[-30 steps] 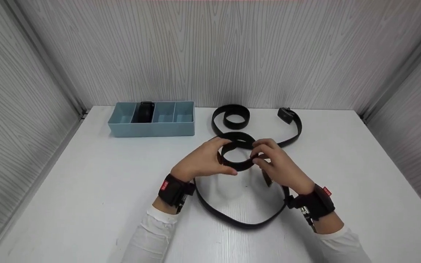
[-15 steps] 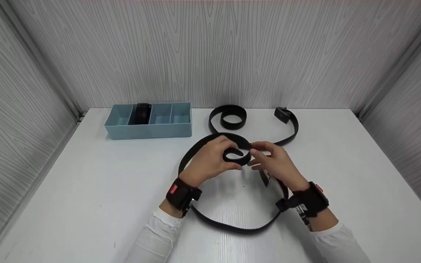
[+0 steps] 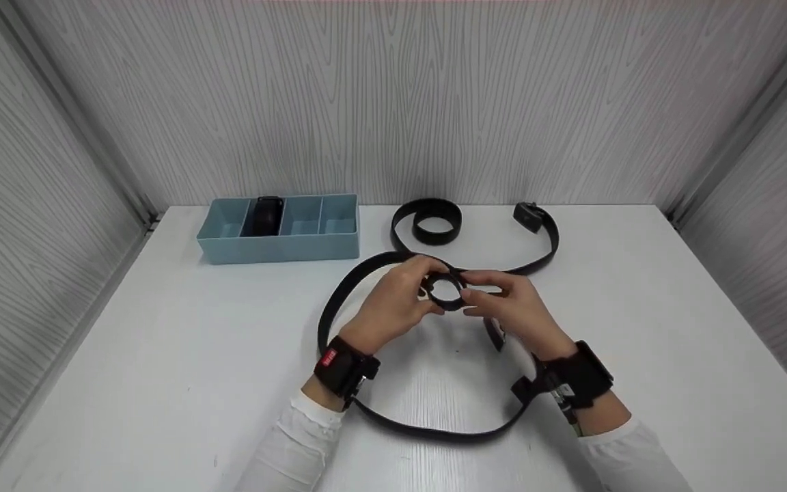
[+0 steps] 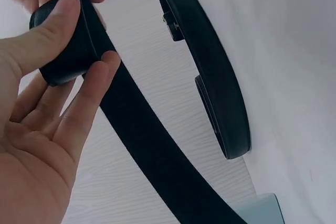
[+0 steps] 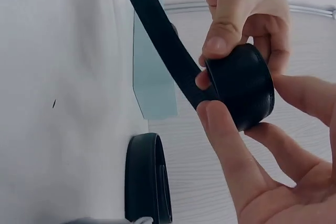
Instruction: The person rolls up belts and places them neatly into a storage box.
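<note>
A black belt is wound at one end into a small tight coil (image 3: 447,305), held above the table between both hands. My left hand (image 3: 391,298) grips the coil from the left, its thumb on the near side and its fingers round the far side. From the right, my right hand (image 3: 520,311) pinches the same coil between thumb and fingers, which the right wrist view shows close up. The unrolled strap (image 3: 434,434) sweeps round in a wide loop beneath the hands. A short dark piece (image 3: 494,335) shows just below the right hand; its kind is unclear.
Behind the hands lies a second black belt (image 3: 436,236), loosely curled at its left end, with a buckle (image 3: 529,216) on the right. A blue tray (image 3: 281,250) with compartments stands at the back left. One compartment holds a rolled black belt (image 3: 268,216).
The coil has become smaller and tighter, and the hands have drawn closer together around it. Left of the left hand, the strap's loop has spread wider.
</note>
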### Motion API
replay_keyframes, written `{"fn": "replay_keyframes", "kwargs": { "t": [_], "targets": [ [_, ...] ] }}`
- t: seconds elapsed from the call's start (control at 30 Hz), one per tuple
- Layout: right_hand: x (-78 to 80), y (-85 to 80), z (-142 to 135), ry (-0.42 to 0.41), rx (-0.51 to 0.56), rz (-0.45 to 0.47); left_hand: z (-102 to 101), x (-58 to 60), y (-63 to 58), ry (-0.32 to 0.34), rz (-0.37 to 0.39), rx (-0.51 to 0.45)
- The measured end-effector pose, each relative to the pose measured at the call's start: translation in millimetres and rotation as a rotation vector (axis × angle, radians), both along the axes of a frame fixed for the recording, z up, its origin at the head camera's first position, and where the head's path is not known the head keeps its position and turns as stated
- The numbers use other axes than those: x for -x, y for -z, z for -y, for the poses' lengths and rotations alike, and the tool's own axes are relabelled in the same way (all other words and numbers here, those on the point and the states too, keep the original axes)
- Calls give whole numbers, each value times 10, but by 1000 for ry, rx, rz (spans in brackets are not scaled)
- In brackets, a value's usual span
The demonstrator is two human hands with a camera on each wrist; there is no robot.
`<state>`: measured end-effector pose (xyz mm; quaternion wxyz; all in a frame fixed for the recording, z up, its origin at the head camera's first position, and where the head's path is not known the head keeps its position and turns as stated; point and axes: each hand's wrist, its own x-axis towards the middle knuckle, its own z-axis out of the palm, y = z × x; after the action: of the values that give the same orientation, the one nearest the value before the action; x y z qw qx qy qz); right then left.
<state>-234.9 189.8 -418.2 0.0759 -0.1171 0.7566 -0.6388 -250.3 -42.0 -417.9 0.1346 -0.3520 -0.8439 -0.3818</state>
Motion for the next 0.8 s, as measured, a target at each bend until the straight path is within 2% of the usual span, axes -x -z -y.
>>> {"fn": "replay_keyframes", "kwargs": {
  "t": [0.1,0.23,0.4,0.6,0.8],
  "targets": [
    [-6,9,28,14,48,16,-6,-9,4,15,-29,8],
    [-12,38,65,-2,105,39,-20,-16,1,24,-19,37],
    [-32,68,61,20,153,65,-56,-11,7,1,-17,46],
    [-45,113,31,41,225,85,-76,-18,19,-57,-111,44],
    [-86,164,2,26,232,91,-77,-67,75,-92,-228,73]
  ]
}}
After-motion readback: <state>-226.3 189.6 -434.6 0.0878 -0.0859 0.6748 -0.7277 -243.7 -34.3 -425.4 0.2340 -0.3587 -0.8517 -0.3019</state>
